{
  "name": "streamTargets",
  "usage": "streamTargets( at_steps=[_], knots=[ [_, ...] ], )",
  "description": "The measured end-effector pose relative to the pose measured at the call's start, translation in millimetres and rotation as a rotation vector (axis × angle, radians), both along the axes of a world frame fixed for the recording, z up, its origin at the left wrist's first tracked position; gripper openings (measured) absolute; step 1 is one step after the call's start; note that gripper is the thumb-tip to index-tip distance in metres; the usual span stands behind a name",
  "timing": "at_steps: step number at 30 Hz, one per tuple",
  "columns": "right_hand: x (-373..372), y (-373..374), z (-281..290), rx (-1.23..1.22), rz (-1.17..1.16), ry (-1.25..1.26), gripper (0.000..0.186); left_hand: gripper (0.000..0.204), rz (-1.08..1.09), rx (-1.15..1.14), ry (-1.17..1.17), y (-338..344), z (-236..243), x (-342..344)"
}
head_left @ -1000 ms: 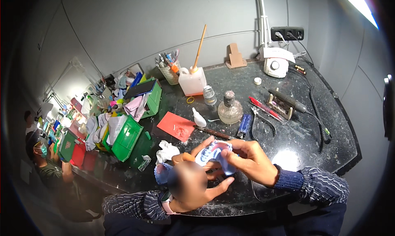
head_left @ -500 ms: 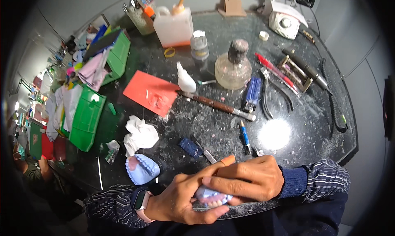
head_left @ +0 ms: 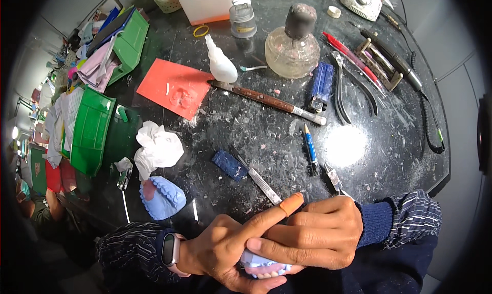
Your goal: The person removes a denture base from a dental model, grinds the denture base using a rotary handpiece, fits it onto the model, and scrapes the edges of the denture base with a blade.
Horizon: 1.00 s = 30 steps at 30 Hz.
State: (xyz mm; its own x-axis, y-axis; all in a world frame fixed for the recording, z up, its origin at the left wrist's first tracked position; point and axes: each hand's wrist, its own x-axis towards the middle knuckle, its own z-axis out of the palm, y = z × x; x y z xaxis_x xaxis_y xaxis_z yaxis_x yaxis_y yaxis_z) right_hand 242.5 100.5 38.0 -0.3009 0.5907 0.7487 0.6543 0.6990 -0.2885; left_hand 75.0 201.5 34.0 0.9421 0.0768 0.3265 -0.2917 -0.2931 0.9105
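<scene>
Near the front edge of the dark bench, both my hands are on a light blue dental cast (head_left: 252,259) with pink wax and whitish teeth along its lower edge. My left hand (head_left: 218,248) grips it from the left, its index finger stretched across the top and wrapped in an orange bandage (head_left: 291,204). From the right, my right hand (head_left: 325,232) curls over the cast, thumb against its upper surface. Fingers hide much of the cast. A second blue dental cast (head_left: 169,199) with a pink patch lies left of my hands. Beyond them lies a metal-handled tool (head_left: 264,185).
Around the middle lie crumpled tissue (head_left: 160,148), a red wax sheet (head_left: 174,89), a wooden-handled knife (head_left: 266,103), a blue pen-like tool (head_left: 310,149) and pliers (head_left: 341,91). Farther back stand a white dropper bottle (head_left: 221,63) and a glass burner (head_left: 292,53). Green bins (head_left: 92,132) line the left.
The view has tilted down, so bench items appear higher in the picture. Both hands keep hold of the cast, with small shifts of the fingers.
</scene>
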Motion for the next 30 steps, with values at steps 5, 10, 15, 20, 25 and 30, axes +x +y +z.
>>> streamTargets(
  at_steps=[5,10,15,20,25,30],
  knots=[
    [-2.4,2.3,4.8,-0.025,0.052,0.025,0.031,0.08,0.001,0.028,0.033,-2.0,0.7,-1.6],
    [-8.2,0.0,-1.2,0.059,-0.002,0.05,0.033,0.075,-0.002,-0.207,0.161,-10.2,0.6,-7.3],
    [-10.0,-2.2,-0.7,0.077,-0.02,0.025,0.031,0.073,0.044,0.028,0.006,-10.1,-1.9,-3.3],
    [-8.1,-0.3,0.9,0.031,0.014,0.054,0.029,0.073,0.018,0.124,0.086,-1.1,18.5,5.5],
    [-10.9,-1.4,2.1,0.002,-0.024,0.135,0.026,0.08,-0.097,-0.027,0.086,4.4,6.7,-2.2],
    [-14.2,-2.9,-0.2,0.038,-0.064,0.114,0.025,0.06,0.13,0.338,-0.169,-4.1,-5.9,-0.8]
  ],
)
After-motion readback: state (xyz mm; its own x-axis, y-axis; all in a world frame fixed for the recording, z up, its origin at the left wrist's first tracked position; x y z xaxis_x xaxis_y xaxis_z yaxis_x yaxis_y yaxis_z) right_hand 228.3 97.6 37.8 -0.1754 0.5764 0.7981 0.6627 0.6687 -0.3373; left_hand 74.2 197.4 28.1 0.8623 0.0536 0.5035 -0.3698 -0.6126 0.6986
